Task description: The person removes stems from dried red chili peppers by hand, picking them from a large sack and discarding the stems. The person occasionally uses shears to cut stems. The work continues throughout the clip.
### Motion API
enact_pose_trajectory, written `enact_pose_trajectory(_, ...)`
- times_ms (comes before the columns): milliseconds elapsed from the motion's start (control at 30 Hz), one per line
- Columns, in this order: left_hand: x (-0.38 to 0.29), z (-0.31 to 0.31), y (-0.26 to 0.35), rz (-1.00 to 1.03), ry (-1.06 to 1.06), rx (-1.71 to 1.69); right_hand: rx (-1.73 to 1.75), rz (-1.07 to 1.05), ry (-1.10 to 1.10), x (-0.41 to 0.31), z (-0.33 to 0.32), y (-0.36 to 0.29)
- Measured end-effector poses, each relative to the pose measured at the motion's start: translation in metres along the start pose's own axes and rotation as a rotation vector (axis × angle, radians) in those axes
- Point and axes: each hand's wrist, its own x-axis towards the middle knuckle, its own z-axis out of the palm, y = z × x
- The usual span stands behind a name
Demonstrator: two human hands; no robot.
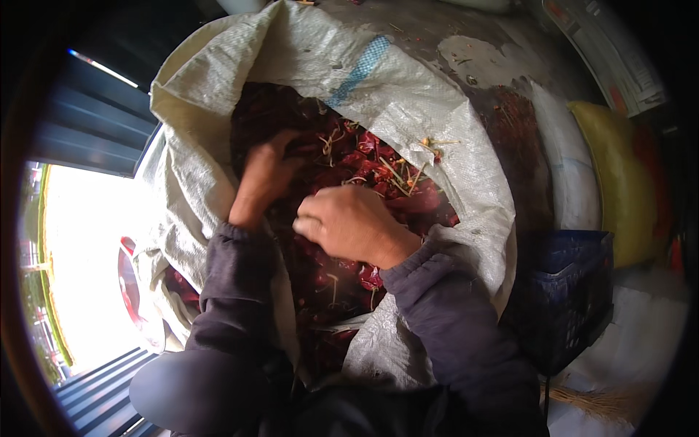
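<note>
A large white woven plastic sack (426, 109) with a blue stripe lies open before me, full of dried red chili peppers (360, 164) with pale stems. My left hand (267, 172) reaches among the peppers at the sack's left side, blurred, its fingers spread and partly in shadow. Over the middle of the peppers is my right hand (349, 224), its fingers curled and blurred; whether anything is between them cannot be told. A few loose stems (437, 143) rest on the sack's folded rim.
A blue plastic crate (579, 289) stands at the right, below white (568, 164) and yellow sacks (622, 185). Straw-like bristles (595, 401) show at lower right. More peppers (183, 287) lie in a sack opening at left, near a bright doorway. Debris dots the floor (415, 24).
</note>
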Motion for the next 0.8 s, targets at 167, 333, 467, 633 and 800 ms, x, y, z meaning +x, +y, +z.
enact_pose_trajectory(167,-0.003,-0.016,0.048,-0.296,-0.065,-0.445,-0.07,0.41,0.184,0.005,-0.032,0.019)
enact_pose_trajectory(333,-0.005,-0.017,0.082,-0.189,-0.187,-0.6,0.32,0.6,0.262,0.006,-0.045,0.034)
enact_pose_trajectory(467,-0.011,-0.015,0.078,-0.357,-0.24,-0.805,0.607,0.687,0.212,0.009,-0.05,0.026)
enact_pose_trajectory(633,-0.007,-0.013,0.076,-0.481,-0.107,-0.894,0.345,0.502,0.418,0.013,-0.028,0.036)
enact_pose_trajectory(800,-0.005,-0.007,0.066,-0.466,0.097,-1.131,0.169,0.405,0.399,0.016,-0.03,0.032)
